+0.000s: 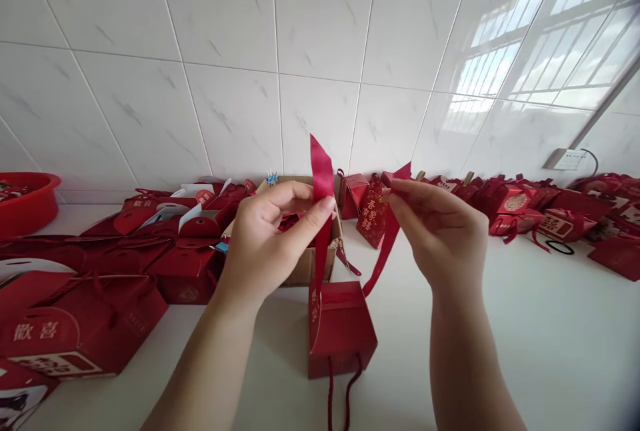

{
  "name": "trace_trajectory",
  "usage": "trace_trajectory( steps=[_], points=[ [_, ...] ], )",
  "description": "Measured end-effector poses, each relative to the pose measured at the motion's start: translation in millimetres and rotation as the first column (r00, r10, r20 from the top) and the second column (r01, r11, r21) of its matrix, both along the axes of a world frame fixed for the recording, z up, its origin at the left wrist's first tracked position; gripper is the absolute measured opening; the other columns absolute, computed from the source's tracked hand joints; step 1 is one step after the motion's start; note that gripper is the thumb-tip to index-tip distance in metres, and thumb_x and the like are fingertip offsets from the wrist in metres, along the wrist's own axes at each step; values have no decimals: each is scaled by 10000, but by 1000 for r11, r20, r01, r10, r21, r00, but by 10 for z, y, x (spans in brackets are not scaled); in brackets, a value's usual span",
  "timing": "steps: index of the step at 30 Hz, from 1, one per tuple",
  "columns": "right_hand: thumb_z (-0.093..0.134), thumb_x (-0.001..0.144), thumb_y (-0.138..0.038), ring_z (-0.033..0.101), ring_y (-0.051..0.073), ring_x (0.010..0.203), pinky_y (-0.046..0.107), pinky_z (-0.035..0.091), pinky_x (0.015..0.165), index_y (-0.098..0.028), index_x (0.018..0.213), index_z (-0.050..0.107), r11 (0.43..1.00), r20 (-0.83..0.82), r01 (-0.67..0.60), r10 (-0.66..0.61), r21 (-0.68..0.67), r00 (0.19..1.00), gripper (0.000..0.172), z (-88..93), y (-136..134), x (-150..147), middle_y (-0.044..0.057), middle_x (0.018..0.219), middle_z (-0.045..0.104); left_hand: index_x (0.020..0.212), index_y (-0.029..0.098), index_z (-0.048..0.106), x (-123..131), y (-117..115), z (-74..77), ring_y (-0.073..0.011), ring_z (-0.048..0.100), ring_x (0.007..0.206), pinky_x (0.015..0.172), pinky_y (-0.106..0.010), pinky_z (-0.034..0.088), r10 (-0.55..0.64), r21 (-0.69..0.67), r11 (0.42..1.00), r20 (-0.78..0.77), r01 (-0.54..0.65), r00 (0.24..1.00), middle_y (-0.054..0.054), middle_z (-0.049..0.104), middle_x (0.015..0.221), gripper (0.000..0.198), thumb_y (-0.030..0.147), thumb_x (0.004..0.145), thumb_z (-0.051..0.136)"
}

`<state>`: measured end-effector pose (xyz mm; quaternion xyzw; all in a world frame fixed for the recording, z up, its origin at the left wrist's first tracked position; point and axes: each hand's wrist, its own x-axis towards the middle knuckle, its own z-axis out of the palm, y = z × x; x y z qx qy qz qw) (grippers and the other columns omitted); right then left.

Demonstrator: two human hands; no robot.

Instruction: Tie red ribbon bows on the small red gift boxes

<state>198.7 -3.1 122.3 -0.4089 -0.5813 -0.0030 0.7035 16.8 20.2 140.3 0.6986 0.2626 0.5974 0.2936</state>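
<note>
A small red gift box [345, 324] stands on the white table in front of me, its rope handle hanging toward me. A red ribbon [324, 174] runs up from the box in two tails. My left hand [280, 231] pinches one tail between thumb and fingers, with the pointed end sticking up above. In my right hand [430, 218], the other tail is pinched near its tip, and a small gold-coloured bit shows by the fingertips. Behind the ribbon leans a red tag or packet [371, 218] with gold characters.
An open cardboard box [300, 273] with red items inside stands behind my left hand. Many red gift boxes [187, 271] crowd the left, with a red basin [30, 201] beyond. More finished-looking boxes [515, 199] line the tiled wall at right, near a black ring [560, 247].
</note>
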Motion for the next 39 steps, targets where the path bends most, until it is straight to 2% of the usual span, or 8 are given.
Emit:
trace_trajectory(
  steps=[5,11,16,25,29,33,36,39],
  points=[
    [681,748,-152,664,163,713,313,574,618,-239,1171,586,1000,-63,23,-24,-19,998,442,21,25,45,9,814,705,769,218,693,-34,16,22,-126,627,728,683,-217,515,33,17,999,28,-34,999,19,683,752,12,211,769,684],
    [732,713,-191,657,136,721,241,557,582,-207,910,607,963,-265,-267,251,-26,931,234,10,81,81,10,820,677,758,239,695,-26,5,24,-147,620,736,686,-247,523,17,5,1000,24,-17,1000,7,679,763,25,221,769,683],
    [733,714,-227,621,109,651,223,529,563,-189,781,576,915,-404,-396,334,-77,852,175,20,100,90,-7,726,626,753,234,703,-14,-1,19,-169,622,745,696,-281,520,8,-5,1000,36,-8,999,-8,678,766,22,255,758,697],
    [634,791,-206,665,166,771,311,533,740,-184,618,534,956,-344,-294,284,24,895,201,11,71,64,11,717,668,752,228,689,-35,-10,29,-139,618,767,733,-237,507,4,-12,1000,50,-3,999,12,675,768,36,245,782,680],
    [694,758,-227,624,134,637,282,513,651,-184,570,514,953,-365,-302,290,23,885,264,13,63,79,-7,624,635,794,206,701,-49,-3,26,-148,622,806,755,-243,509,3,-47,999,45,-1,999,-9,682,818,83,285,792,674],
    [763,697,-299,587,128,596,265,498,568,-197,582,559,957,-343,-290,274,6,899,255,34,56,52,-21,578,580,850,190,701,-31,21,13,-167,613,855,803,-279,502,-115,-115,986,72,123,991,-38,658,808,166,308,861,584],
    [749,712,-356,591,137,621,271,502,562,-206,638,648,965,-305,-260,251,11,919,195,38,58,35,-6,604,595,885,205,670,1,45,3,-113,538,667,649,-237,476,-246,-185,946,131,267,960,-1,546,672,165,283,895,525],
    [713,751,-343,608,149,671,278,513,580,-222,700,702,969,-265,-248,244,20,933,131,23,59,35,7,661,632,925,214,617,48,55,-6,-79,382,525,470,-203,357,-293,-225,915,206,336,934,37,405,612,123,287,891,524]
  ],
)
